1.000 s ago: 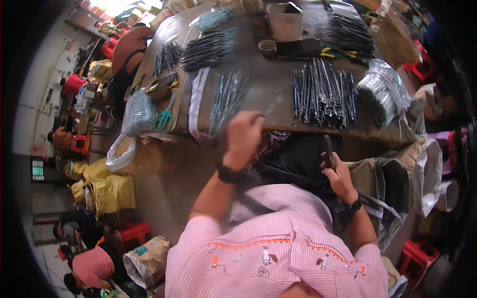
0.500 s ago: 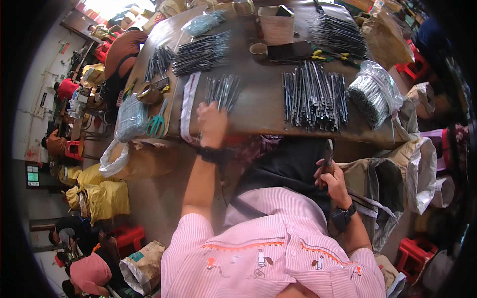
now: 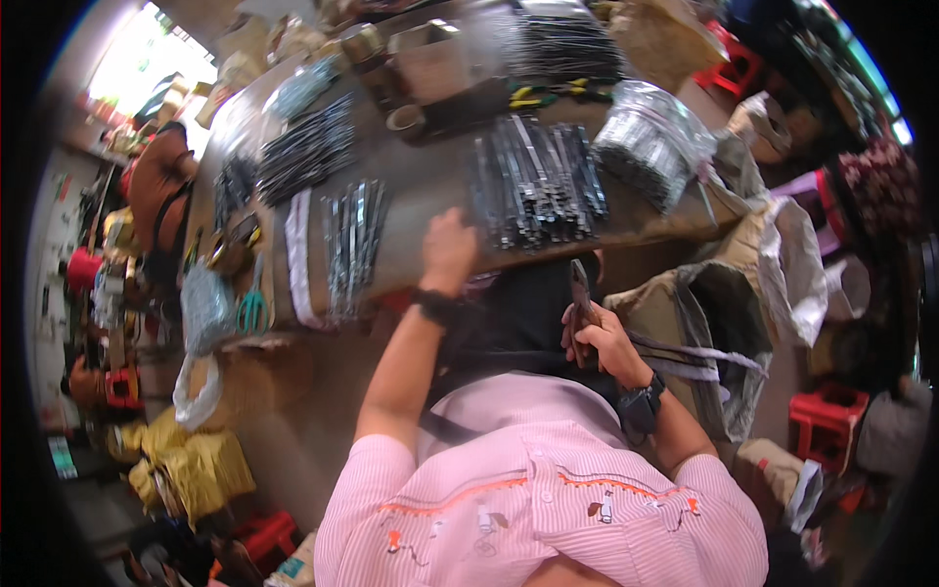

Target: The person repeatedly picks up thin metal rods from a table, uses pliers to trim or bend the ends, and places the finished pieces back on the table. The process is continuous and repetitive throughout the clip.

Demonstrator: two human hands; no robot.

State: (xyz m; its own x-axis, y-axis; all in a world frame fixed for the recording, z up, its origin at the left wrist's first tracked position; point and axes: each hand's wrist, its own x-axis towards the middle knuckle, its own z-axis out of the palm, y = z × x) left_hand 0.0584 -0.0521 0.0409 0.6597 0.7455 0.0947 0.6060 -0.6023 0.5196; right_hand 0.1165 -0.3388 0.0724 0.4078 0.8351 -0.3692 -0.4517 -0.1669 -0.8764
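Note:
My left hand [image 3: 450, 252] hovers at the near part of the brown table [image 3: 411, 181], its fingers curled downward and smeared by motion. I cannot make out anything in it. It is between a small row of thin dark metal strips [image 3: 352, 245] on its left and a bigger pile of similar strips [image 3: 538, 186] on its right. Over my lap, below the table edge, my right hand [image 3: 608, 344] is wrapped round a pair of pliers [image 3: 581, 286] with brownish handles, jaws pointing up. The pliers grip nothing that I can see.
A clear bag of silvery pieces [image 3: 650, 147] sits at the table's right. Further back are more strips [image 3: 308, 152], a pale tub [image 3: 430, 64] and yellow-handled pliers [image 3: 533, 96]. Teal scissors [image 3: 252, 308] lie at left. Open sacks [image 3: 724, 313] stand to my right; a person [image 3: 159, 186] sits far left.
My left hand has left the small row of strips and moved right, toward the bigger pile. The view has turned, shifting the table leftward. The pliers stay in my right hand.

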